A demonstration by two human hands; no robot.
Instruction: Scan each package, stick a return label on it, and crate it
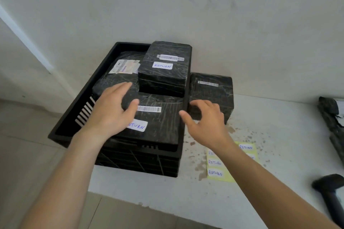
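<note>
A black crate sits on the white bench against the wall, and everything else is easiest placed from it. Inside the crate, the front package lies flat, wrapped in black film, with a barcode strip and a white RETURN label on top. The left hand rests on that package's left end, fingers spread and relaxed, thumb just beside the barcode. The right hand hovers at the crate's right rim, fingers loosely curled and gripping nothing, just in front of the unlabelled package that stands on the bench right of the crate. Toward the back of the crate, a smaller package with its own RETURN label sits on top of the others, and a package with a printed shipping slip lies behind and to the left. Right of the crate and nearer me, a yellow sheet of RETURN labels lies on the bench, and farther right is the dark scanner.
</note>
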